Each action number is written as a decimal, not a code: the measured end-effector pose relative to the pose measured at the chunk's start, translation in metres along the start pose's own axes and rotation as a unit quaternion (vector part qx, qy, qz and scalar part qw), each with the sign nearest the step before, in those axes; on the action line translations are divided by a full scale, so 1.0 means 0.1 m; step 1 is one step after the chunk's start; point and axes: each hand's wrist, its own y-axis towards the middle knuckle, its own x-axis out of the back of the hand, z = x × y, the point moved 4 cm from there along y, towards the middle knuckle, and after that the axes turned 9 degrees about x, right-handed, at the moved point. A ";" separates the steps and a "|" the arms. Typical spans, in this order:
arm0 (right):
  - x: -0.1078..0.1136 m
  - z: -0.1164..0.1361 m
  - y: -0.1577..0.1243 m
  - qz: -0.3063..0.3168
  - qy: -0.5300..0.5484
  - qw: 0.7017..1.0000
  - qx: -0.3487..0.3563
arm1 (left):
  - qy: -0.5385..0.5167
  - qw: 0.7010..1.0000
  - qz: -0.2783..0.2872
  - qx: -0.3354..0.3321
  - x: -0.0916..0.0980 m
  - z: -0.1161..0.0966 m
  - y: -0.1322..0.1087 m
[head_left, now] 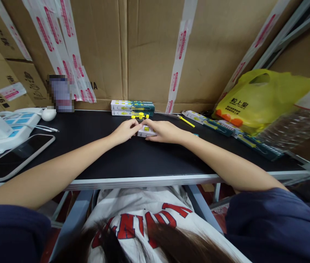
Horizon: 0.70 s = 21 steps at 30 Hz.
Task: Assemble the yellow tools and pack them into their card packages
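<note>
My right hand (167,131) is wrapped around a small, narrow white-and-green cardboard box (143,132), its white end facing left with a yellow label on it. Most of the box lies hidden under that hand. My left hand (124,131) has its thumb and fingers pinched together at the box's left end; the exact edge between the fingertips is hidden. Just behind the hands, yellow plastic pieces (140,115) rest on the black tabletop (133,160). A stack of similar printed boxes (132,108) stands behind them against the cardboard.
At right lie more printed boxes (209,122), a yellow stick with a clear tube (187,121), a yellow plastic bag (261,95) and a clear plastic pack (286,128). A power strip (20,133), a phone (15,155) and a white cable (45,128) occupy the left.
</note>
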 end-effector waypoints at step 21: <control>0.26 -0.91 -0.78 0.282 0.232 0.845 -0.391 | 0.216 0.975 0.010 -0.058 0.08 0.02 -0.02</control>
